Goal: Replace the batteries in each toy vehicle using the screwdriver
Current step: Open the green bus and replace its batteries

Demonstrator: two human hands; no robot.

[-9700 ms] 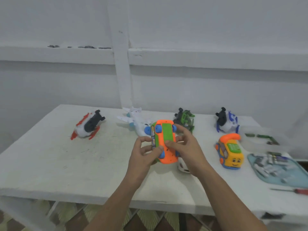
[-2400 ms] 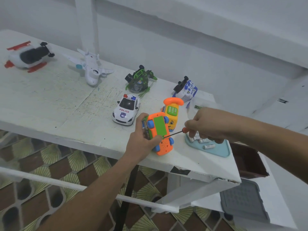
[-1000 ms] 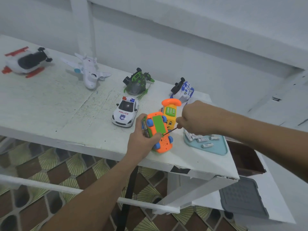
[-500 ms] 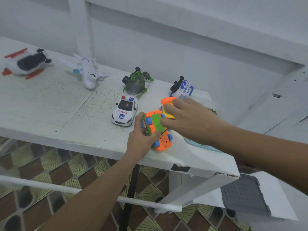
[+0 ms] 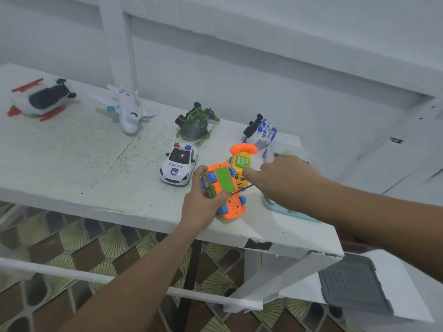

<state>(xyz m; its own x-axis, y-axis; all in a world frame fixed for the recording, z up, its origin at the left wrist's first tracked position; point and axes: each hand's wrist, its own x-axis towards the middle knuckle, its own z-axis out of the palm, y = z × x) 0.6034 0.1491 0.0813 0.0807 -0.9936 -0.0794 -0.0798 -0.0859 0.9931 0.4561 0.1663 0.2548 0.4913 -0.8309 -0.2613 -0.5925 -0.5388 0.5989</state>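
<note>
The orange plastic toy car with blue wheels lay belly-up near the front edge of the white painted table, its green rectangular battery cover facing upward. The left hand gripped it from the left, fingers curled round the body and the thumb pressed on the near end of the cover. The thin dark shaft of the screwdriver ran from under the right hand down to the car's underside, its tip meeting the near right corner of the cover beside the thumb. The right hand held the tool with the handle hidden beneath the palm. Its index finger stretched straight toward the car, and the other fingers were folded under.

Just behind the orange car stood a yellow toy telephone car with an orange handset on top, partly hidden by it. To the left a white toy police car sat on its wheels. A pale blue tray showed only its rim under the right forearm.

Along the back of the table, well apart, were a green and black toy vehicle, a blue and white toy vehicle, a white toy aeroplane and, far left, a white, red and black toy craft. Below at the right lay a grey ribbed plastic lid.
</note>
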